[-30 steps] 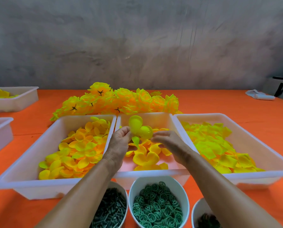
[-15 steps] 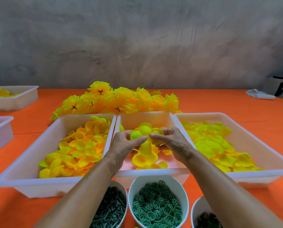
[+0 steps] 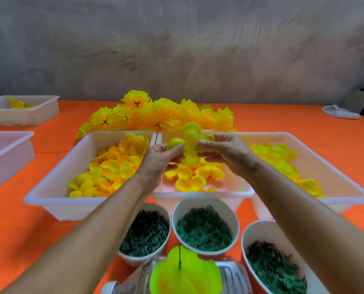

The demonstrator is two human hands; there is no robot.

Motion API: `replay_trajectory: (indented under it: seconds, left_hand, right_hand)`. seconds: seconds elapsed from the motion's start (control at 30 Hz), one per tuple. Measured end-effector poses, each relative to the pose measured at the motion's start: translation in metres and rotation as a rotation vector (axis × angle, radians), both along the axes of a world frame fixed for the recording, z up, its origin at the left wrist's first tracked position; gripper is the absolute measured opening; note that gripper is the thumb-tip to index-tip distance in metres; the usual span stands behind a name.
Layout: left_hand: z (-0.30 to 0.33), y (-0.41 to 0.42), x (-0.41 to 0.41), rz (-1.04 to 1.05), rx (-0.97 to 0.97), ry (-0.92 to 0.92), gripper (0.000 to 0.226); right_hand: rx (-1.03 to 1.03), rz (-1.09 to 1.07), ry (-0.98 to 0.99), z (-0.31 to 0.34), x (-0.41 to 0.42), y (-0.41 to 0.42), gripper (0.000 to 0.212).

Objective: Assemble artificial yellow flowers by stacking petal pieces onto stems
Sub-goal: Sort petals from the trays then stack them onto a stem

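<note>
Hands meet above the middle tray (image 3: 229, 193), near the table's front edge: the left hand (image 3: 158, 161) and right hand (image 3: 225, 152) each pinch one side of a yellow petal piece (image 3: 191, 149) with curled fingertips, holding it spread between them. At the very front edge a stem (image 3: 179, 257) stands up through lime petals (image 3: 186, 274). To do this step well, I judge, keep the piece flat, find its centre hole, line it over the stem tip, then press down evenly so the petals nest without creasing.
</note>
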State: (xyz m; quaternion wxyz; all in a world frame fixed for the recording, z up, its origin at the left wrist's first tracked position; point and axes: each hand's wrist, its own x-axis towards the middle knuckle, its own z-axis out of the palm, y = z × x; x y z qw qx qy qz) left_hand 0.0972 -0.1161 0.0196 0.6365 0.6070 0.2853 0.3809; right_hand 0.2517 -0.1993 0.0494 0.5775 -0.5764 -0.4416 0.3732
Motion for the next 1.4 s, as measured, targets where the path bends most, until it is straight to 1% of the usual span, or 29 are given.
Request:
replay_trajectory:
  seconds: [0.1, 0.3, 0.37, 0.43, 0.53, 0.6, 0.67, 0.7, 0.8, 0.87, 0.93, 1.03, 1.1, 1.13, 1.2, 1.27, 1.37, 1.4]
  left_hand:
    - [0.019, -0.013, -0.015, -0.023, 0.034, 0.013, 0.006]
    - [0.048, -0.042, -0.043, 0.01, 0.098, 0.031, 0.007]
    - [0.056, -0.052, -0.05, 0.006, 0.098, 0.017, 0.006]
    - [0.064, -0.061, -0.057, -0.03, 0.059, -0.019, 0.006]
    - [0.078, -0.075, -0.068, -0.116, -0.054, -0.028, 0.004]
    - [0.085, -0.086, -0.075, -0.157, -0.126, 0.0, 0.016]
    - [0.09, -0.095, -0.08, -0.191, -0.128, 0.033, 0.025]
    - [0.091, -0.099, -0.082, -0.205, -0.101, 0.053, 0.024]
    - [0.092, -0.109, -0.086, -0.192, -0.053, 0.065, 0.011]
    - [0.091, -0.112, -0.088, -0.166, -0.049, 0.048, 0.015]
    - [0.091, -0.114, -0.091, -0.165, -0.032, 0.044, 0.013]
    - [0.086, -0.114, -0.097, -0.187, -0.015, 0.036, 0.01]
    - [0.081, -0.111, -0.102, -0.218, -0.039, 0.03, 0.014]
    - [0.078, -0.11, -0.105, -0.228, -0.053, 0.034, 0.015]
    - [0.072, -0.107, -0.111, -0.212, -0.065, 0.062, 0.005]
    - [0.067, -0.106, -0.116, -0.266, -0.088, 0.068, 0.007]
    - [0.064, -0.114, -0.119, -0.359, -0.125, 0.049, 0.002]
    - [0.063, -0.118, -0.12, -0.363, -0.14, 0.042, 0.008]
  right_hand:
    - [-0.005, 0.009, -0.004, 0.012, -0.014, -0.013, 0.003]
    - [0.071, -0.029, 0.088, 0.033, -0.043, -0.038, 0.007]
    - [0.103, -0.026, 0.07, 0.041, -0.05, -0.047, 0.007]
    - [0.143, 0.018, 0.072, 0.049, -0.055, -0.058, 0.005]
    - [0.187, 0.081, 0.075, 0.06, -0.064, -0.075, 0.019]
    - [0.208, 0.108, 0.075, 0.064, -0.07, -0.084, 0.037]
    - [0.214, 0.105, 0.08, 0.066, -0.077, -0.091, 0.061]
    - [0.217, 0.102, 0.081, 0.067, -0.081, -0.095, 0.064]
    - [0.214, 0.106, 0.082, 0.067, -0.086, -0.103, 0.053]
    - [0.202, 0.112, 0.097, 0.065, -0.089, -0.107, 0.045]
    - [0.169, 0.13, 0.122, 0.062, -0.092, -0.111, 0.037]
    - [0.109, 0.221, 0.117, 0.062, -0.096, -0.12, 0.033]
    - [0.078, 0.255, 0.091, 0.06, -0.099, -0.124, 0.034]
    - [0.059, 0.242, 0.081, 0.059, -0.1, -0.126, 0.037]
    - [0.023, 0.214, 0.085, 0.057, -0.104, -0.127, 0.041]
    - [0.009, 0.218, 0.103, 0.055, -0.109, -0.131, 0.037]
    - [-0.03, 0.214, 0.095, 0.051, -0.113, -0.136, 0.036]
    - [-0.046, 0.211, 0.104, 0.048, -0.114, -0.138, 0.035]
